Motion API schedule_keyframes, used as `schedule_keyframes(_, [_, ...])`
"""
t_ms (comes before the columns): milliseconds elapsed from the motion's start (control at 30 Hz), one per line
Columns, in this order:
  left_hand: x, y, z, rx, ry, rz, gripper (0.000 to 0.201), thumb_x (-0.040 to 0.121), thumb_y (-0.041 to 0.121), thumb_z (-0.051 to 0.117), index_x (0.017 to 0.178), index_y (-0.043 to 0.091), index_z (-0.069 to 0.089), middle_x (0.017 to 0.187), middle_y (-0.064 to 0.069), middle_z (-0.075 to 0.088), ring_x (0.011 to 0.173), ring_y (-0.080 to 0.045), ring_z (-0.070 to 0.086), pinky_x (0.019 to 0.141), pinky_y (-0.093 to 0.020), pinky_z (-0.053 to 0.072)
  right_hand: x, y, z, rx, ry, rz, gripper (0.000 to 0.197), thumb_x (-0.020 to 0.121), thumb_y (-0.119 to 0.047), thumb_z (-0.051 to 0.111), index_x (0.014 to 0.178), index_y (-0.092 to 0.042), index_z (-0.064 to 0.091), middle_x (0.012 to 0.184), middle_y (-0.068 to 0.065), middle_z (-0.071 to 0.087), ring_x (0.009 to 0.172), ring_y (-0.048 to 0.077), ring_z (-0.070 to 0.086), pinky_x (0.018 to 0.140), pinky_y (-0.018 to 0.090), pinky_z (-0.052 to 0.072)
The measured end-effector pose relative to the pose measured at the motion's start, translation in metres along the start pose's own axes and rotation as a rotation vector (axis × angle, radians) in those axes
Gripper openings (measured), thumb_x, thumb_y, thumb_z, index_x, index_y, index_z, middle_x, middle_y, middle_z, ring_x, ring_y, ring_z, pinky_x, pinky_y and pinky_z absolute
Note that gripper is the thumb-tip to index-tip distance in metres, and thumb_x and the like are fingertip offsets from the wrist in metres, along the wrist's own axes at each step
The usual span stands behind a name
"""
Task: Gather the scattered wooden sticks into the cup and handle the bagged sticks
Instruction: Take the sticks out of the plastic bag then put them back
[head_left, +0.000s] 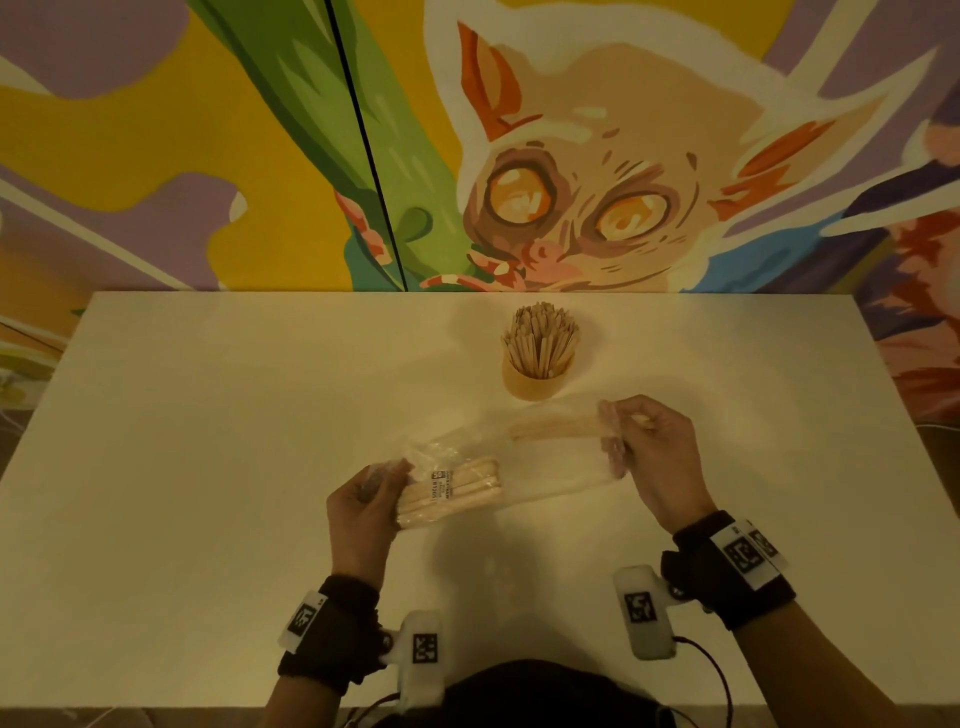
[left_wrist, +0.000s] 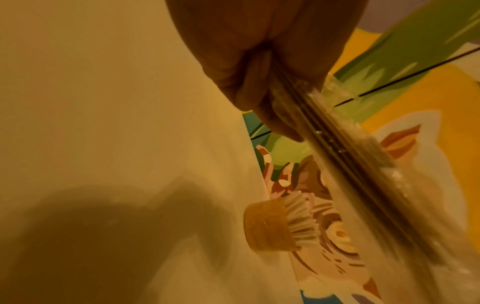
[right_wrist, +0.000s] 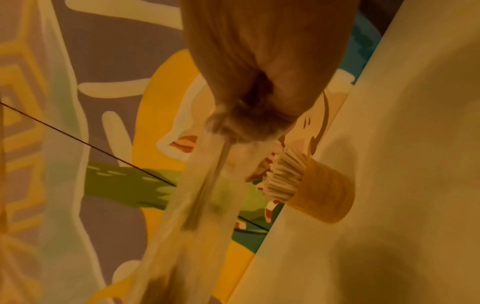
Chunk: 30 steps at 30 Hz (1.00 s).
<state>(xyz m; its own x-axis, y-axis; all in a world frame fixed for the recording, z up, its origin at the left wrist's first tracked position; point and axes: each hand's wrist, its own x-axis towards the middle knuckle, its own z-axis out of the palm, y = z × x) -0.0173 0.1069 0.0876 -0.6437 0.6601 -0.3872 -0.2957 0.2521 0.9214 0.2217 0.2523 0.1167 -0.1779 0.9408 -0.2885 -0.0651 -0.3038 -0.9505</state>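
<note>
A clear plastic bag (head_left: 524, 467) stretches between both hands just above the white table (head_left: 208, 415). My left hand (head_left: 371, 493) grips its left end, curled round a labelled bundle of wooden sticks (head_left: 449, 493) inside. My right hand (head_left: 644, 431) pinches the bag's right end together with a few separate sticks (head_left: 550, 428); plastic covers its fingertips. In the left wrist view my left hand (left_wrist: 259, 72) clasps the bagged sticks (left_wrist: 350, 164). The right wrist view has my right hand (right_wrist: 259, 92) holding blurred sticks in plastic (right_wrist: 207, 185). The tan cup (head_left: 535, 382), packed with upright sticks, stands behind the hands.
The cup also shows in the left wrist view as the cup (left_wrist: 270, 226) and in the right wrist view as the cup (right_wrist: 324, 191). A painted mural wall (head_left: 571, 156) rises directly behind the table's far edge. No loose sticks lie on the tabletop.
</note>
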Motion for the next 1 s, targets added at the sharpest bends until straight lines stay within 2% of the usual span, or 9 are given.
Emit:
schedule_keyframes(200, [0.006,-0.009,-0.021,-0.023,0.055,-0.112,0.022,0.092,0.013,0.06,0.073,0.003,0.06,0.046,0.008,0.054,0.037,-0.003,0.042,0.035,-0.014,0.03,0.027,-0.01,-0.028,0.007,0.023,0.014,0.013,0.092,-0.005,0.062,0.081,0.001,0.064,0.053,0.008,0.055,0.035,0.015,0.041,0.037,0.021,0.033])
schedule_keyframes(400, [0.017,-0.027,-0.045,-0.135,0.198,-0.292,0.008,0.093,0.016,0.061,0.088,0.01,0.064,0.065,0.001,0.058,0.044,-0.004,0.05,0.036,-0.015,0.037,0.066,-0.022,-0.045,-0.05,0.091,0.033,0.013,0.092,-0.008,0.064,0.079,-0.004,0.066,0.056,0.008,0.054,0.038,0.013,0.041,0.038,0.022,0.034])
schedule_keyframes(467, [0.019,-0.028,-0.044,-0.163,0.196,-0.319,0.012,0.095,0.016,0.058,0.085,0.009,0.061,0.06,0.001,0.059,0.039,-0.001,0.05,0.034,-0.014,0.037,0.084,-0.027,-0.043,-0.106,0.098,0.02,0.014,0.092,-0.008,0.065,0.078,-0.003,0.064,0.058,0.012,0.053,0.038,0.013,0.042,0.038,0.023,0.034])
schedule_keyframes(567, [0.02,-0.025,-0.039,-0.16,0.155,-0.344,0.019,0.098,0.015,0.051,0.08,0.009,0.055,0.046,0.008,0.058,0.037,-0.002,0.049,0.032,-0.013,0.035,0.115,-0.032,-0.034,-0.219,0.093,-0.014,0.018,0.09,-0.007,0.067,0.075,-0.003,0.059,0.052,0.014,0.054,0.033,0.015,0.043,0.036,0.022,0.033])
schedule_keyframes(667, [0.023,-0.026,-0.035,-0.131,0.131,-0.371,0.015,0.1,0.017,0.047,0.089,0.016,0.058,0.071,0.004,0.063,0.058,-0.003,0.058,0.039,-0.011,0.045,0.14,-0.032,-0.019,-0.331,0.072,-0.038,0.022,0.088,-0.004,0.069,0.071,-0.006,0.056,0.055,0.016,0.054,0.032,0.016,0.045,0.035,0.021,0.035])
schedule_keyframes(700, [0.025,-0.027,-0.034,-0.15,0.133,-0.399,0.015,0.1,0.019,0.048,0.09,0.016,0.059,0.076,0.001,0.059,0.058,-0.003,0.057,0.038,-0.012,0.045,0.146,-0.031,-0.012,-0.406,0.052,-0.064,0.022,0.088,-0.005,0.07,0.07,-0.007,0.057,0.057,0.016,0.055,0.034,0.017,0.047,0.035,0.022,0.038])
schedule_keyframes(800, [0.032,-0.031,-0.033,-0.235,0.116,-0.479,0.019,0.099,0.019,0.047,0.088,0.013,0.061,0.061,-0.001,0.053,0.039,-0.003,0.046,0.03,-0.015,0.033,0.157,-0.024,0.009,-0.735,-0.076,-0.174,0.018,0.089,-0.013,0.069,0.075,-0.006,0.062,0.052,0.018,0.056,0.035,0.021,0.048,0.038,0.024,0.041])
schedule_keyframes(867, [0.033,-0.032,-0.03,-0.258,0.084,-0.489,0.022,0.1,0.021,0.045,0.087,0.012,0.06,0.056,0.001,0.053,0.036,-0.004,0.045,0.03,-0.014,0.031,0.159,-0.015,0.024,-0.949,-0.198,-0.228,0.014,0.091,-0.017,0.065,0.082,-0.006,0.066,0.058,0.013,0.061,0.042,0.019,0.052,0.044,0.023,0.043])
schedule_keyframes(1000, [0.034,-0.03,-0.024,-0.262,0.04,-0.479,0.024,0.101,0.021,0.042,0.086,0.01,0.058,0.052,0.002,0.053,0.034,-0.005,0.044,0.029,-0.014,0.03,0.154,0.011,0.043,-1.394,-0.456,-0.272,0.023,0.098,-0.027,0.052,0.099,-0.011,0.069,0.096,0.01,0.07,0.089,0.027,0.064,0.079,0.04,0.052])
